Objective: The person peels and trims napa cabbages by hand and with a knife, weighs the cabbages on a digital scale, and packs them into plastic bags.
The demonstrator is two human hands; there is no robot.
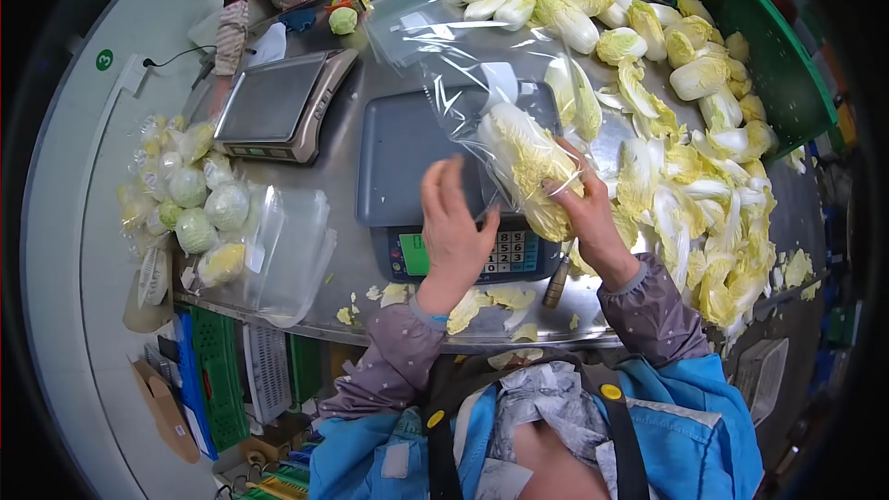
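My right hand (pixel 595 220) is wrapped around the leafy end of a napa cabbage (pixel 530 162), whose pale stem end points up and away from me. A clear plastic bag (pixel 446 97) lies against the cabbage's left side and far end. How far the cabbage is inside it, I cannot tell. Beside the bag's near edge is my left hand (pixel 456 230), its fingers stretched upward and the thumb apart. Both hands are over a digital scale (pixel 396 162) with a grey pan and a lit green display. A knife handle (pixel 556 283) shows below my right hand.
Several napa cabbages (pixel 699 78) line the back right beside a green crate (pixel 764 46). Loose leaves (pixel 681 213) are heaped at right. At left are wrapped round vegetables (pixel 195 231), flat plastic bags (pixel 289 255) and a second scale (pixel 276 100), near another person's arm (pixel 231 37).
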